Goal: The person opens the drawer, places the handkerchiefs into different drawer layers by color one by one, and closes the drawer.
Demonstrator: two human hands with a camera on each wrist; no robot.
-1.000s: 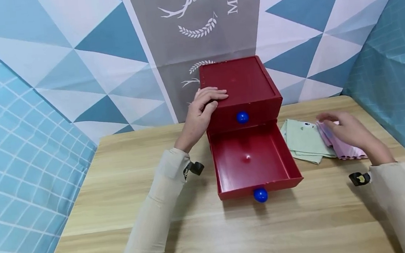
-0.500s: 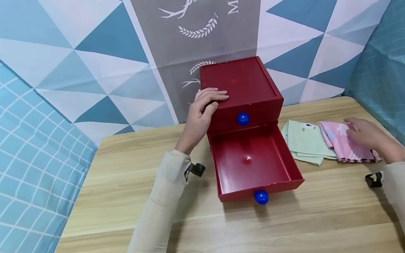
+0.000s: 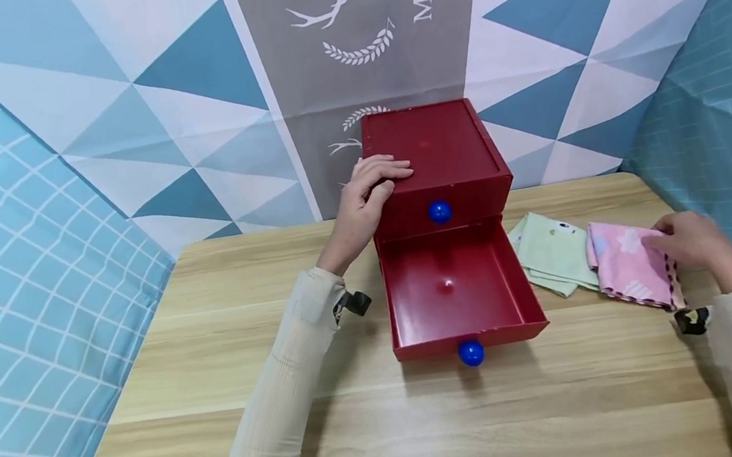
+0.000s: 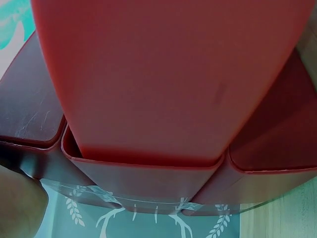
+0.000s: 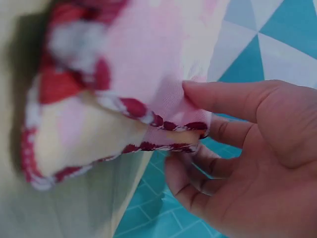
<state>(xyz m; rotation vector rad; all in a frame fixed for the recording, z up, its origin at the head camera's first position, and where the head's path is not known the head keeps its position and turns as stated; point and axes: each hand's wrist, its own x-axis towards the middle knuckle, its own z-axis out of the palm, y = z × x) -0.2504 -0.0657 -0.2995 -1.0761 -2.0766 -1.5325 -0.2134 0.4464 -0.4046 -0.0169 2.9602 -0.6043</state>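
step in hand looks like picking up the pink cloth (image 3: 623,259). it's folded, out on the table (image 3: 252,350) to the right of the red cabinet (image 3: 430,141), its left edge meeting the green cloth (image 3: 553,249) (can't tell if they overlap). right hand (image 3: 698,242) has it by the right-hand edge: thumb on the upper face, fingertips under, so a pinch. right wrist view shows the layers gaping along the dark red stitched trim; can't tell if all of them are caught, or whether the cloth is fully off the table. left hand (image 3: 360,203) rests on the cabinet's front left corner, fingers laid over the top, nothing gripped; reads as bracing. lower drawer (image 3: 446,309) is pulled out, upper one is closed behind its blue knob (image 3: 440,212). next move, my read: firm up the pinch across every layer, then lift clear without dragging the green cloth. if the drawer is where it goes, it needs raising over the side wall and lowering flat, left hand steady throughout. main risk is the fold opening mid-lift.
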